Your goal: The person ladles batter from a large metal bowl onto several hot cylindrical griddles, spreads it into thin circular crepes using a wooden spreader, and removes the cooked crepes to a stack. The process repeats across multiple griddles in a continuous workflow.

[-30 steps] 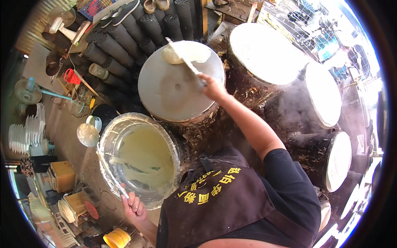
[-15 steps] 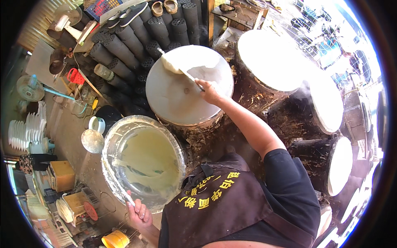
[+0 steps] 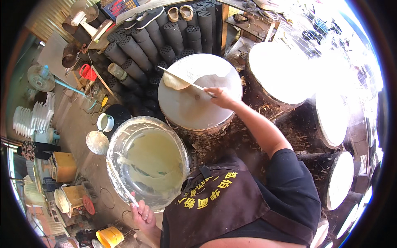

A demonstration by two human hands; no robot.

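My right hand [image 3: 218, 98] grips a long flat stick [image 3: 185, 81], which lies across a round grey griddle [image 3: 198, 115] atop a drum. White batter [image 3: 175, 84] spreads beside and under the stick over the griddle's far-left part. My left hand [image 3: 142, 214] is closed on a thin, batter-coated handle [image 3: 131, 199] at the near rim of a large basin [image 3: 115, 159], which holds pale yellowish liquid; the handle's other end is hard to make out. A small white pot [image 3: 105, 122] and a round batter-crusted lid or disc [image 3: 96, 143] sit left of the basin.
More drums with white-covered tops [image 3: 276, 70] curve round my right, in glare and haze. Stacked black perforated briquettes [image 3: 134, 51] stand behind the griddle, with shoes [image 3: 149, 18] on top. A standing fan [image 3: 41, 78], white stacked pieces [image 3: 33, 118] and a yellow bucket [image 3: 110, 237] are at left.
My right hand has moved the stick across the batter, which now reaches further down the griddle's left part. The whole view has shifted slightly. My left hand keeps its grip.
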